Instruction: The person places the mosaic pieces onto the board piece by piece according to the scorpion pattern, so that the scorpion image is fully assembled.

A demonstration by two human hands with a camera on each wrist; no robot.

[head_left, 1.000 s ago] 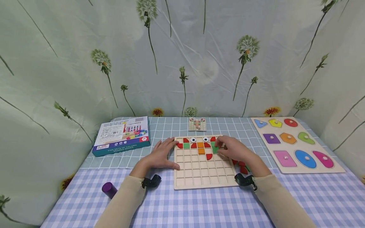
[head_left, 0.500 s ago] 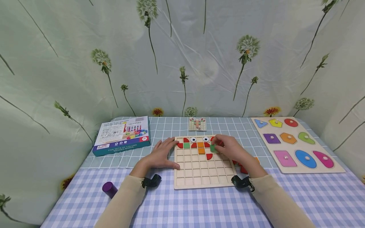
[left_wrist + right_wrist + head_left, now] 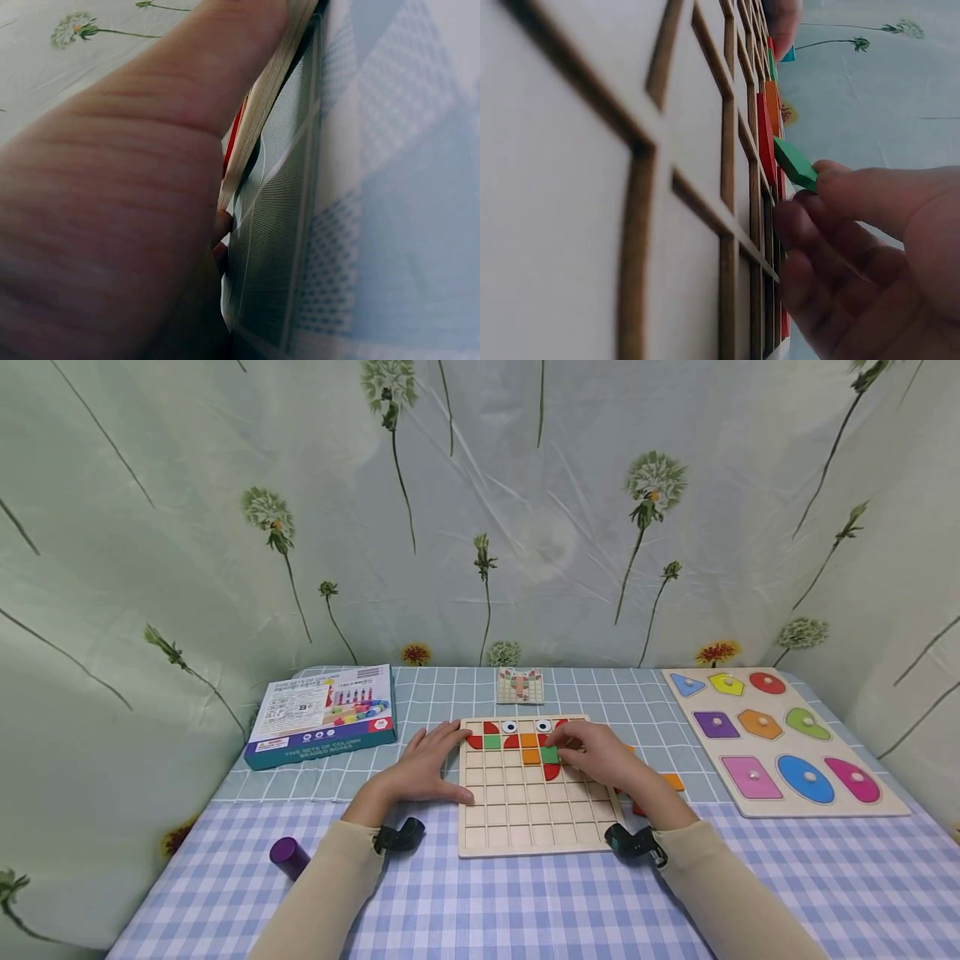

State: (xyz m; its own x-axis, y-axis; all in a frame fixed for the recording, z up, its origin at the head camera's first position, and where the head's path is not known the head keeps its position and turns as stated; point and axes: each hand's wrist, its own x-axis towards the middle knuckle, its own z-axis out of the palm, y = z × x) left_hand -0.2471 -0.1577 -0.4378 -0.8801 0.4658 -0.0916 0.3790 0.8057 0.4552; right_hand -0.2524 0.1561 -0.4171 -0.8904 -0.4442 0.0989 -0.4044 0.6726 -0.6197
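Note:
A wooden grid board (image 3: 540, 831) lies in the middle of the table. My left hand (image 3: 423, 770) rests along its left edge, fingers spread, thumb near the lower part. Between thumb and fingertips, my right hand (image 3: 600, 753) pinches a green square tile (image 3: 550, 755). In the right wrist view this green tile (image 3: 795, 163) is tilted, one edge close to a red piece (image 3: 766, 139). Orange square tiles (image 3: 530, 757) sit just left of it and a red quarter-circle tile (image 3: 551, 772) just below. Two eye tiles (image 3: 509, 727) lie in the top row. The right hand covers the board's upper right corner.
Loose tiles, including an orange one (image 3: 673, 782), lie by the right forearm. A pattern card (image 3: 520, 686) is behind the board. The boxed toy (image 3: 322, 718) stands back left, a purple cylinder (image 3: 288, 857) front left, and a knobbed shape puzzle (image 3: 813, 747) at right.
My right hand has moved left across the board with the green tile, bringing it beside the lower orange tile. More loose tiles show by the right forearm. The left hand stays in place.

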